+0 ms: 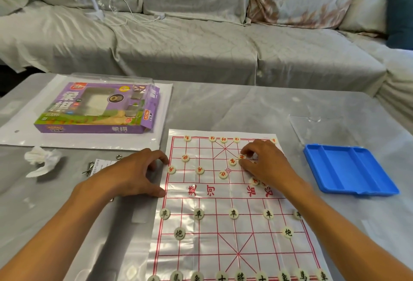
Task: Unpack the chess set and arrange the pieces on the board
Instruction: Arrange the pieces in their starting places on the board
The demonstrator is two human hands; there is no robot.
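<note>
A plastic chess board sheet [223, 193] with red grid lines lies on the table in front of me. Cream discs with black characters [233, 213] stand in rows on the near half. Discs with red characters [199, 170] are spread over the far half. My right hand [266, 162] pinches one red-character disc [241, 157] between thumb and fingers, just above the board's far right part, next to another red piece [232, 161]. My left hand [131, 173] rests at the board's left edge, fingers loosely curled, fingertips by a red piece [171, 169].
The purple chess box [98, 111] lies on a white sheet at the left. A blue divided tray [348, 171] sits to the right, a clear lid [312, 128] behind it. A crumpled tissue [42, 160] and metal rings [89, 168] lie left. A covered sofa [201, 35] stands behind the table.
</note>
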